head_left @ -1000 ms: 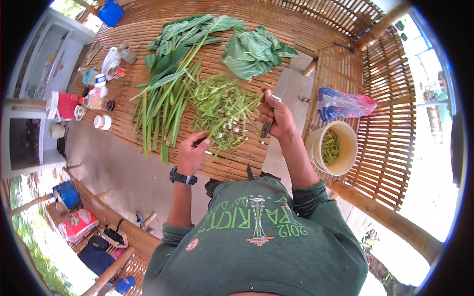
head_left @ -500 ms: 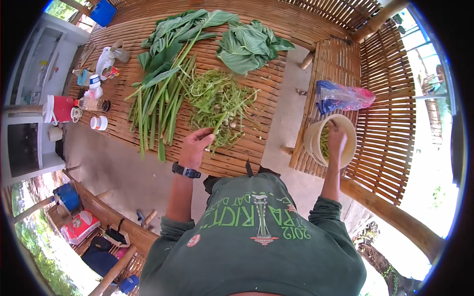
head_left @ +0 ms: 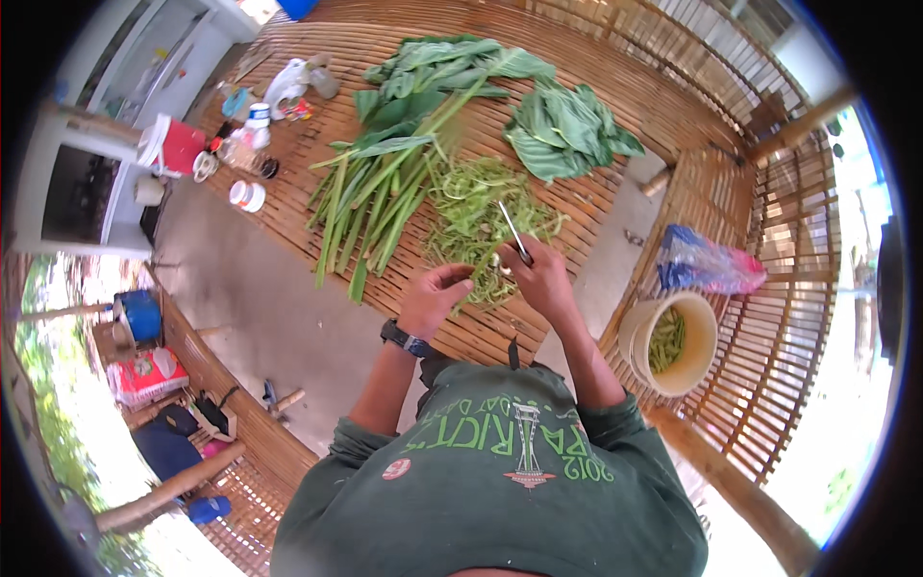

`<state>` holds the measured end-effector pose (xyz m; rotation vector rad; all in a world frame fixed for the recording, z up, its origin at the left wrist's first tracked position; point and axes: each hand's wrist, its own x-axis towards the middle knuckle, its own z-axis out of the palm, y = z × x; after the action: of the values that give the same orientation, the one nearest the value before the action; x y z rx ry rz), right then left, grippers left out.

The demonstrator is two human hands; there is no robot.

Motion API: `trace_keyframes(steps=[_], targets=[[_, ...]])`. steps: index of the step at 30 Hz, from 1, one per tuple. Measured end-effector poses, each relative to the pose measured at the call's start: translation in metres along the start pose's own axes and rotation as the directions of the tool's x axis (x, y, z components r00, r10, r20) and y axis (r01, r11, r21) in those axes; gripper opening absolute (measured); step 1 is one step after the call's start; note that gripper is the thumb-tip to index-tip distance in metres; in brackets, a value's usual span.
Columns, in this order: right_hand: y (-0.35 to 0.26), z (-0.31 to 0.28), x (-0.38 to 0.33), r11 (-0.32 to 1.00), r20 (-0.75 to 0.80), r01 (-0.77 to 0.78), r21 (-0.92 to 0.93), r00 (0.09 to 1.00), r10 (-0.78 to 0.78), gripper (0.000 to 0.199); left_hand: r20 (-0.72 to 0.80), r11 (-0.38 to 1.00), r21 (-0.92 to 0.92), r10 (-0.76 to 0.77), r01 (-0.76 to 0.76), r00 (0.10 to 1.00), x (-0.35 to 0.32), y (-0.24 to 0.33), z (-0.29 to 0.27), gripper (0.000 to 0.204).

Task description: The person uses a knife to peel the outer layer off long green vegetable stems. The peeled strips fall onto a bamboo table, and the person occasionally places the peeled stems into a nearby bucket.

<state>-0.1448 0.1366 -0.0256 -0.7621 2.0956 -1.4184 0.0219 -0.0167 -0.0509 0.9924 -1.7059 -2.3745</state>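
Note:
My right hand (head_left: 543,281) grips a knife (head_left: 511,223), its narrow blade pointing away from me over the table. Close beside it, my left hand (head_left: 433,300) pinches a short green stalk (head_left: 481,273) between thumb and fingers. Beneath and beyond both hands lies a heap of pale green peelings (head_left: 486,197). Long leaf stalks (head_left: 370,207) are spread to the left of the heap. Big green leaves (head_left: 567,130) are piled behind it on the right. Cut green pieces (head_left: 666,341) fill the bottom of a cream bucket (head_left: 710,358) at my right.
The bamboo-slat table (head_left: 288,216) carries jars, a white tub (head_left: 247,196) and a red jug (head_left: 173,144) at its left end. A blue and pink plastic bag (head_left: 710,262) lies on the bamboo bench (head_left: 710,183) behind the bucket.
My right hand has come out of the bucket and over the table beside my left hand; the knife blade now shows in it. The view has shifted, placing the table things further right.

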Motion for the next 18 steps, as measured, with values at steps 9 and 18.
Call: trace_keyframes(steps=[9,18], targets=[[0.064,0.049,-0.038,0.957,0.213,0.201,-0.208,0.964,-0.157,0.019,-0.240,0.815,-0.562,0.001,-0.140,0.971,0.030,-0.040,-0.021,0.034],[0.098,0.024,-0.043,0.871,0.298,0.171,-0.461,0.954,-0.029,0.018,-0.800,0.836,-0.251,0.104,-0.488,0.591,0.020,0.016,-0.145,0.026]])
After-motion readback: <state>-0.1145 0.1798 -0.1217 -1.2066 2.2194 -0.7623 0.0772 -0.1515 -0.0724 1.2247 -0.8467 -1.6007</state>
